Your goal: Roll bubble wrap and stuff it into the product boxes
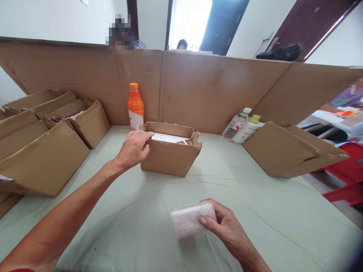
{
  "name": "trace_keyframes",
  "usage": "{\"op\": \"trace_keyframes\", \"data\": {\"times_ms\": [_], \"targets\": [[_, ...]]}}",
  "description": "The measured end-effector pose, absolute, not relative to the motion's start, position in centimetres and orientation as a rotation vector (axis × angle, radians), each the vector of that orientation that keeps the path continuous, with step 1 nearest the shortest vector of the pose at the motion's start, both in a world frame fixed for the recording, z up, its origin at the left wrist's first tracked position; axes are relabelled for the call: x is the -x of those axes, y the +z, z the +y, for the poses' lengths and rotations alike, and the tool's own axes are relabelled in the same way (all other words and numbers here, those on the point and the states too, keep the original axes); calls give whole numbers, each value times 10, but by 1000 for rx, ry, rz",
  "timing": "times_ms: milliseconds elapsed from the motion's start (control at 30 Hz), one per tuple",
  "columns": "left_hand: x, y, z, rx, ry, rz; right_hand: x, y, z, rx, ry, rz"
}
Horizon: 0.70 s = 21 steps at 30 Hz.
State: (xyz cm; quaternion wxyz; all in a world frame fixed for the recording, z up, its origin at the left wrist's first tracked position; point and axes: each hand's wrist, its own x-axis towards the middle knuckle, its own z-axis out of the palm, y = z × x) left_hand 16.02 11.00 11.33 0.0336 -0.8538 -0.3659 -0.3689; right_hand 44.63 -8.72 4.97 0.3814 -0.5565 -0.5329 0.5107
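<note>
A person's 2 bare hands were over a bench (261, 223) covered in pale green cloth. The right hand (228, 224), low and right of centre, had its fingers closed around 1 end of a bubble-wrapped packet (188, 221), thumb on the near face; the packet was held just above the cloth, nearer the wearer than the middle carton (167, 160). The left hand (134, 146) reached to that open carton's left end, its index finger laid over the rim; I cannot tell whether its fingers gripped the cardboard. White packages (167, 138) showed inside. Behind the left hand stood an orange bottle (135, 105). More open cartons (53, 162) filled the left side. To the right, a clear bottle (235, 125) and a white bottle (246, 131) with a green cap leaned beside a tilted carton (275, 151). A cardboard partition (204, 87) ran behind everything on the bench.
</note>
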Motion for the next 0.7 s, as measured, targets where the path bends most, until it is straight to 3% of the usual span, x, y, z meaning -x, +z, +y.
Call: {"op": "trace_keyframes", "data": {"times_ms": [200,400,567,700], "targets": [[-175,111,55,2634,-1168,-855,-458,71,-91,1416,1234,-1268],[-165,108,15,2526,-1276,-928,-465,107,-84,1395,1026,-1238],[-157,96,10,2400,-1445,-959,-446,159,-39,1228,834,-1294],[-153,85,6,2343,-1563,-973,-410,188,19,1192,888,-1432]]}}
